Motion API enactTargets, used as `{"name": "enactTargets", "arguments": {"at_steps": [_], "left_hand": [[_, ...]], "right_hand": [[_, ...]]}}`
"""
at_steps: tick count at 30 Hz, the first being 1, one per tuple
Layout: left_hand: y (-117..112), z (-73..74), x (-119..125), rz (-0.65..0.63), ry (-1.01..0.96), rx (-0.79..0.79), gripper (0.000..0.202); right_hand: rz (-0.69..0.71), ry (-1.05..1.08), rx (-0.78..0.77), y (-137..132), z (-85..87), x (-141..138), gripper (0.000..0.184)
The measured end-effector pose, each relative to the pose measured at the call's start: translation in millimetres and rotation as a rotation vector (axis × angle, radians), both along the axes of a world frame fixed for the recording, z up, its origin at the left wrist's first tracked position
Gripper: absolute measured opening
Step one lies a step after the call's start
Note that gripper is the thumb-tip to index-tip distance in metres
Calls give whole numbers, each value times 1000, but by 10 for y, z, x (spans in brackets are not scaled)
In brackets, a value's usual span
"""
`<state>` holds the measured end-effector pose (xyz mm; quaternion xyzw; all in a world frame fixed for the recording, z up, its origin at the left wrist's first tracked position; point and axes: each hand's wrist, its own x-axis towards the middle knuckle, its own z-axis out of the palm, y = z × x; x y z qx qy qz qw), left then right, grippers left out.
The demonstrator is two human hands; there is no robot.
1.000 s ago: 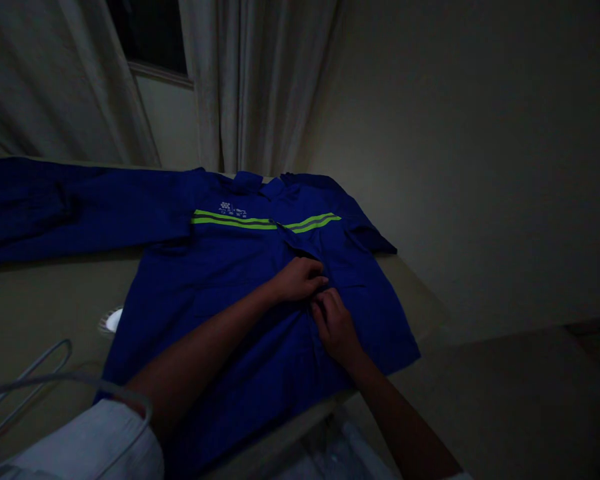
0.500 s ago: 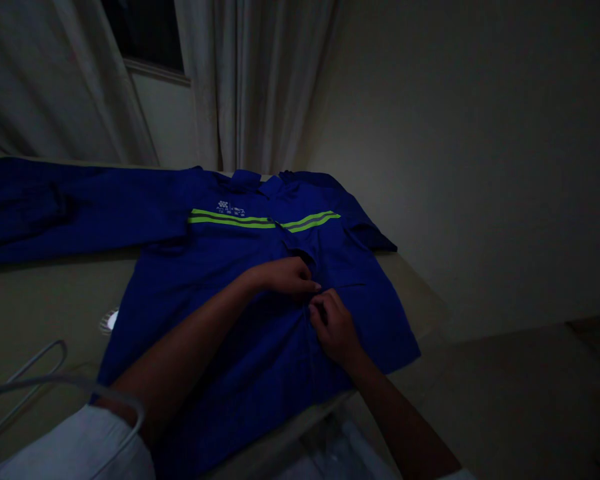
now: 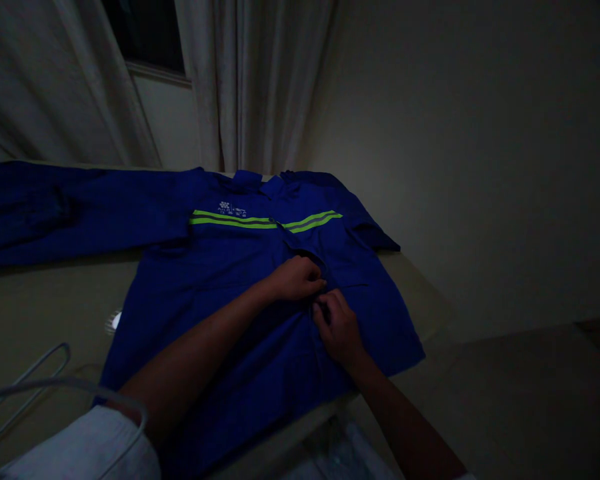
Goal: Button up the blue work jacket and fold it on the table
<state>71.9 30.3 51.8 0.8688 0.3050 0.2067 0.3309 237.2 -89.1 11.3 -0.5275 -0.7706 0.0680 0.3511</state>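
Observation:
A blue work jacket (image 3: 230,280) with two bright green stripes across the chest lies flat on a pale table (image 3: 40,307), collar away from me and one sleeve stretched out to the left. My left hand (image 3: 296,279) pinches the jacket's front placket at mid-chest, fingers curled closed. Just below and right of it, my right hand (image 3: 338,327) grips the other edge of the same front opening, fingers also closed. The two hands almost touch. What sits between the fingertips is too dark to make out.
A white cable (image 3: 40,383) loops over the table's near left. A small white object (image 3: 114,321) peeks out beside the jacket's left edge. Curtains (image 3: 250,87) and a dark window stand behind the table. The table's right edge drops off to the floor (image 3: 505,400).
My left hand's fingers have curled from stretched to a closed pinch on the placket. My right hand has shifted slightly up toward it. The jacket has barely moved.

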Motion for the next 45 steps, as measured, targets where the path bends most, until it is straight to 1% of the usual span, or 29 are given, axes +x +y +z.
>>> {"name": "enactTargets", "arguments": {"at_steps": [5,11,18,27,31,37,40,43,45], "left_hand": [[-7,-34,17,16,-11,28,38],[-32,-58,37,71,6,23,39],[-32,-96,46,85,-4,40,38],[-35,-125,62,142,55,37,35],[-38,-127,63,164,64,47,36],[-31,-170,77,194,93,44,35],[-10,-141,49,141,68,8,37],[15,-63,-3,18,37,-33,39],[22,-15,-28,-38,28,-31,40]], "right_hand": [[-7,4,-23,9,4,1,9],[-15,9,-22,17,0,4,7],[-8,33,-27,31,15,-7,6],[-8,49,-54,51,22,-8,5],[16,79,-69,63,30,-8,6],[39,143,-115,93,48,-1,6],[44,154,-138,91,46,0,6],[42,147,-147,79,43,-7,9],[38,148,-147,76,43,-9,11]]}}
